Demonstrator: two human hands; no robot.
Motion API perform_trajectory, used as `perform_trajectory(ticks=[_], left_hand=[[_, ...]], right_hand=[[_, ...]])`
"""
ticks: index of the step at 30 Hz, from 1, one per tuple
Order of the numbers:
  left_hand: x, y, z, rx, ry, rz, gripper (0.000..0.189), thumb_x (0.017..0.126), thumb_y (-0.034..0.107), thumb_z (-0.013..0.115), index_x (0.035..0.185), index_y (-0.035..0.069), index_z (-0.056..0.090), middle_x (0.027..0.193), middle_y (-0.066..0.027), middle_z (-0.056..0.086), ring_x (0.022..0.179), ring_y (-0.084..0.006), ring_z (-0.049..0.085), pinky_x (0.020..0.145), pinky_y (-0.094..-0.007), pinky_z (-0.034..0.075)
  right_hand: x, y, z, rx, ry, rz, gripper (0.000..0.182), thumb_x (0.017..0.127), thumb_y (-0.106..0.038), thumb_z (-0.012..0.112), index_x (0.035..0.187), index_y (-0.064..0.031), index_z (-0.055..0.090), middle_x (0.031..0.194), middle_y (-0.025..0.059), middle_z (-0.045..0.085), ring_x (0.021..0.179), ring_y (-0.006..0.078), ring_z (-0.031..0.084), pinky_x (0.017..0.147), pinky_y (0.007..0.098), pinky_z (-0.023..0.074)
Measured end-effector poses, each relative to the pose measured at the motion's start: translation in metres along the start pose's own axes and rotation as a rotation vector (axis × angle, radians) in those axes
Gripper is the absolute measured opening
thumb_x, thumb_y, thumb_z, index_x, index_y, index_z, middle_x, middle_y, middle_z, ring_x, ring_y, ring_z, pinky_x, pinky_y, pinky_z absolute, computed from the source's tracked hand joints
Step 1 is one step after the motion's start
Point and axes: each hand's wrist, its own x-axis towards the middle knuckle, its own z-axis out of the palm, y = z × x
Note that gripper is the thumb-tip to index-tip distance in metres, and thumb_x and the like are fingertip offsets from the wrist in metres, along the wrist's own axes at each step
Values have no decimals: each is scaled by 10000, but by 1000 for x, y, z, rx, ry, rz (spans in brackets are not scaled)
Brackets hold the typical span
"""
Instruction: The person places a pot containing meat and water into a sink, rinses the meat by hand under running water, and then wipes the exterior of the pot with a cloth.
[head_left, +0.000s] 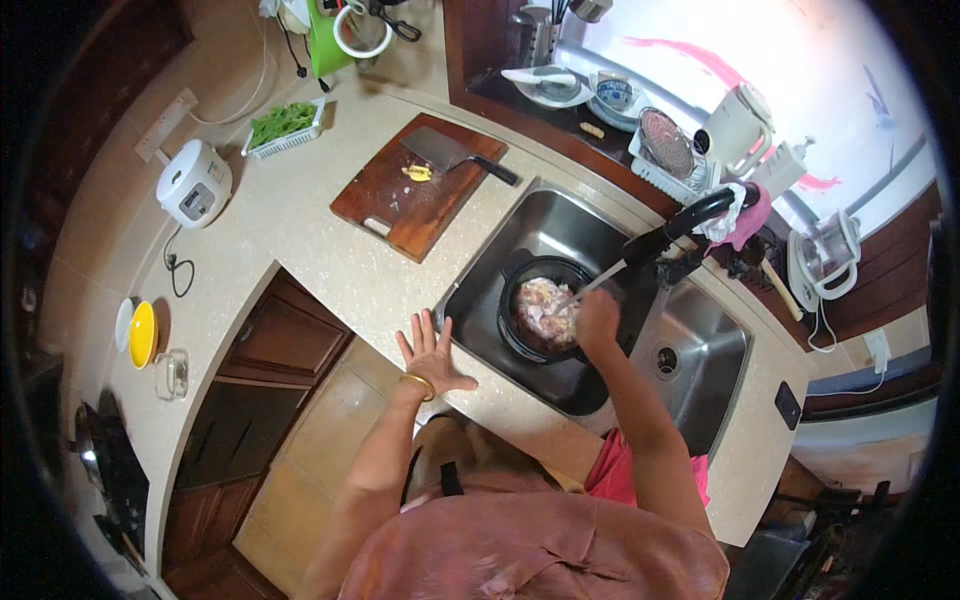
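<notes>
A black pot sits in the larger basin of the stainless steel sink. Pale, pinkish pieces that look like raw meat fill it, and a slanting stream of water falls on them from the black faucet. Over the pot's right side is my right hand, fingers curled and partly blurred; whether it grips anything is hidden. My left hand, with a gold bangle at the wrist, lies flat with fingers spread on the counter's front edge, left of the sink.
A wooden cutting board carries a cleaver and yellow pieces. Leafy greens in a white basket and a white rice cooker stand farther left. A phone lies right of the smaller basin; a pink cloth hangs at the front edge.
</notes>
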Motion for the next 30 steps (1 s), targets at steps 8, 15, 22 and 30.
perform_trajectory(ticks=[8,15,22,30], left_hand=[[12,10,-2,-80,0,-12,1406,423,548,810,1463,56,1,1506,-243,-106,1384,-388,-167,1069,-567,-104],[14,7,4,-74,13,-24,1418,389,589,817,1475,84,59,1503,-246,-116,1384,-388,-173,1061,-576,-108],[17,6,10,-76,13,-5,1378,401,570,821,1478,117,89,1499,-249,-134,1379,-392,-187,1060,-577,-104],[12,11,-4,-125,20,14,1295,424,524,822,1469,135,163,1500,-261,-102,1383,-400,-166,1061,-570,-111]], right_hand=[[35,-130,104,802,229,-126,262,732,-151,703,956,-71,593,849,124,645,799,289,639,699,379,503],[38,-167,128,630,142,-17,134,745,-164,659,818,-62,612,838,138,639,795,330,629,685,406,500],[58,-117,104,1706,-794,231,136,803,-152,643,857,-44,581,805,102,646,712,201,655,657,321,560],[37,-9,58,2042,-782,261,59,847,-41,594,873,-79,558,838,88,614,759,193,613,711,318,513]])
